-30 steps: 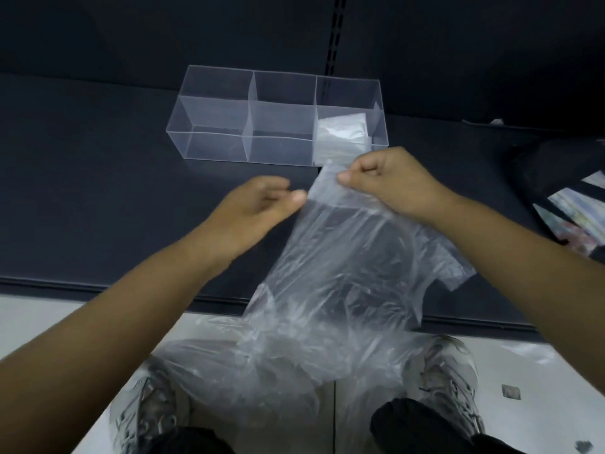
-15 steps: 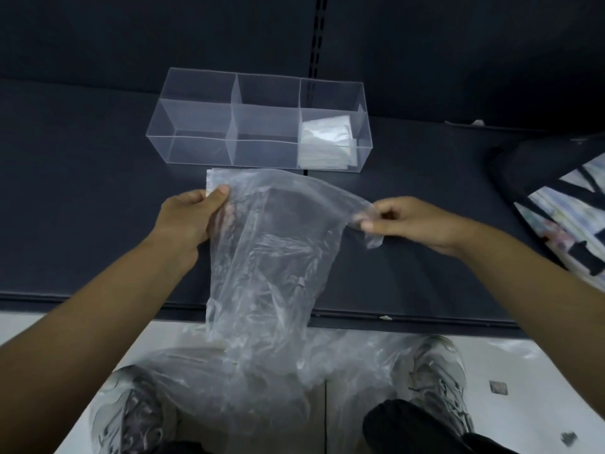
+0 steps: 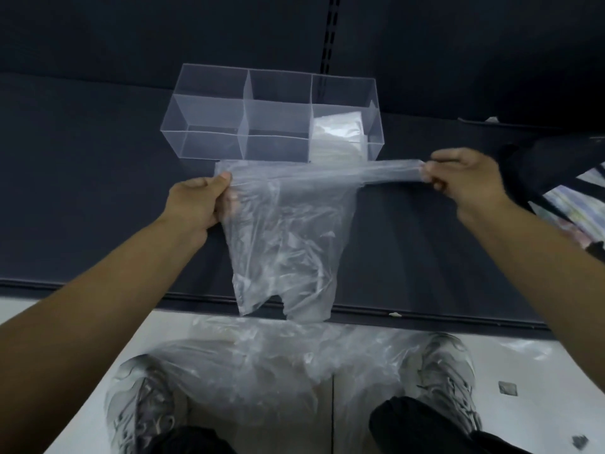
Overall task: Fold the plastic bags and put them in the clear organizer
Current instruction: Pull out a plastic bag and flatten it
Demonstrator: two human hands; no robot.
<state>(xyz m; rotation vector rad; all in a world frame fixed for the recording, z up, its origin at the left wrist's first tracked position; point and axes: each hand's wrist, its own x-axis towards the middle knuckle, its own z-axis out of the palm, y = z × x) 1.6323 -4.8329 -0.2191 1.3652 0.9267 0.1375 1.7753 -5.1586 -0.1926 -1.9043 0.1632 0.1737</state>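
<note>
While a crumpled, transparent plastic bag (image 3: 284,231) is held stretched between both hands just in front of the clear, rectangular plastic organizer (image 3: 209,145), its upper edge is pulled into a taut band running left to right. The upper left corner is pinched by the left hand (image 3: 196,204), thumb on top and fingers curled beneath the film. The far end of the band is gripped by the right hand (image 3: 465,181), whose fingers are curled round it. The bag's body is spread downward over the dark, matte surface (image 3: 82,191), its lower tips reaching the front edge; whether it rests on the surface or hangs just above it cannot be told.

The organizer is set on the surface near the dark back wall (image 3: 163,31) and is divided by two upright walls into three compartments side by side. In the right compartment a folded pale plastic bag (image 3: 337,132) is seen through the front wall.

On the white floor (image 3: 540,365), between a pair of grey laced shoes (image 3: 140,404), a loose heap of clear plastic bags (image 3: 278,365) is piled close to the surface's front edge. A black cloth item with a striped, colourful panel (image 3: 556,191) is laid on the surface at the right, near the right hand.
</note>
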